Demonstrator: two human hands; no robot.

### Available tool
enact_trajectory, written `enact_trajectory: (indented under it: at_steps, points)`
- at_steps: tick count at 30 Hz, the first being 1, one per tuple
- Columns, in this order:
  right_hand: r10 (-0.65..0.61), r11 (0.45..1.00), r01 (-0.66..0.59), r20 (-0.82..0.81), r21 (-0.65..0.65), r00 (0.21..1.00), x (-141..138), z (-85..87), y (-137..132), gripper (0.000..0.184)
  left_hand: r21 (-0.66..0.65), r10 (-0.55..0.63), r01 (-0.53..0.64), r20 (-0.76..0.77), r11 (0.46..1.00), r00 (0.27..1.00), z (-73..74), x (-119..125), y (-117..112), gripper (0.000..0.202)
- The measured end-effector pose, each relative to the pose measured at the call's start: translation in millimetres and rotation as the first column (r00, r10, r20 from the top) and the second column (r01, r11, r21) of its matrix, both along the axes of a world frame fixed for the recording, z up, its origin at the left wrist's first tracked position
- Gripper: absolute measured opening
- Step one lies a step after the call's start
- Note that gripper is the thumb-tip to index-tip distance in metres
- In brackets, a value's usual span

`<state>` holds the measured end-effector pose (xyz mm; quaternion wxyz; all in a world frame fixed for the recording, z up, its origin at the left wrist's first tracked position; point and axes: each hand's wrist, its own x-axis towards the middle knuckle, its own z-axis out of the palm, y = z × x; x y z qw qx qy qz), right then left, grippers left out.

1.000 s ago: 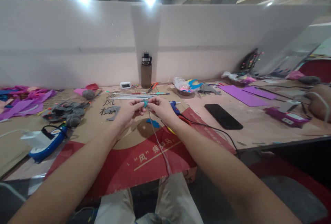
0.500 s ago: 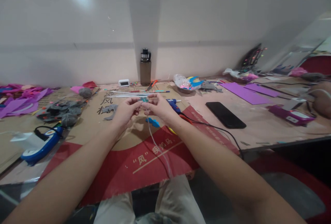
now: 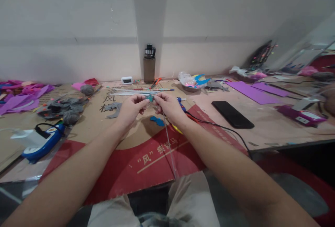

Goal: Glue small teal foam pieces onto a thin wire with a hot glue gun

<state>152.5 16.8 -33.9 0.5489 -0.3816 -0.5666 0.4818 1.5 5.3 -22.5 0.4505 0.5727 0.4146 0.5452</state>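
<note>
My left hand (image 3: 132,107) and my right hand (image 3: 169,105) meet above the cardboard sheet (image 3: 125,143), both pinching a small teal piece (image 3: 150,97) between their fingertips. A thin pale stick (image 3: 169,139) runs from that piece down toward my lap. On the cardboard just below the hands lies a blue cut-out shape (image 3: 157,120). Behind my right hand a blue glue gun (image 3: 181,102) rests, its black cord (image 3: 220,127) trailing off to the right.
A dark bottle (image 3: 149,64) stands at the back wall beside a small white clock (image 3: 127,80). Grey felt balls (image 3: 69,110) and purple scraps (image 3: 18,97) lie left, a blue-white device (image 3: 42,144) near the left edge. A black phone (image 3: 232,114) and purple sheets (image 3: 251,92) lie right.
The view has tipped down and shifted slightly. Both hands stay pinched on the teal piece, drifting a little to the right and up in the picture.
</note>
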Motion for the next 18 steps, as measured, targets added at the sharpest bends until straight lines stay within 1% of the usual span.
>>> enact_trajectory:
  at_steps: [6,10,18]
  points:
    - [-0.038,0.999,0.038,0.04,-0.014,0.998,-0.2,1.2,-0.9,0.015,-0.022,0.005,-0.004,0.025,1.0,1.0,-0.6,0.5,0.7,0.025]
    - [-0.057,0.998,0.058,0.051,-0.03,0.997,0.1,2.1,-2.0,0.02,-0.036,0.022,-0.02,0.04,0.999,0.999,0.2,0.7,0.1,0.025]
    - [-0.076,0.997,0.07,0.13,0.044,0.989,0.7,-0.1,-1.3,0.02,-0.064,0.057,-0.05,0.119,0.997,0.991,6.6,2.8,-3.1,0.019]
